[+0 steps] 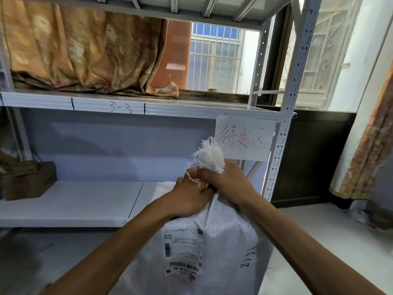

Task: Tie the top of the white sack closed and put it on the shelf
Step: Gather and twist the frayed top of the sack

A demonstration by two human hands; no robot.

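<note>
A white woven sack (pixel 225 239) with a shipping label stands in front of me, low and right of centre. Its gathered, frayed top (pixel 209 155) sticks up above my hands. My right hand (pixel 225 179) is clenched around the bunched neck of the sack. My left hand (pixel 189 195) presses against the neck from the left, its fingers closed on a thin white string (pixel 194 179) that loops between the two hands. The white metal shelf (pixel 70 202) lies just behind the sack, to the left.
A brown cardboard box (pixel 27 179) sits at the left end of the shelf. Orange patterned cloth (pixel 85 50) fills the level above. A paper sign with red writing (pixel 244 139) hangs on the shelf's right post (pixel 282 133). A curtain (pixel 365 154) hangs at the right.
</note>
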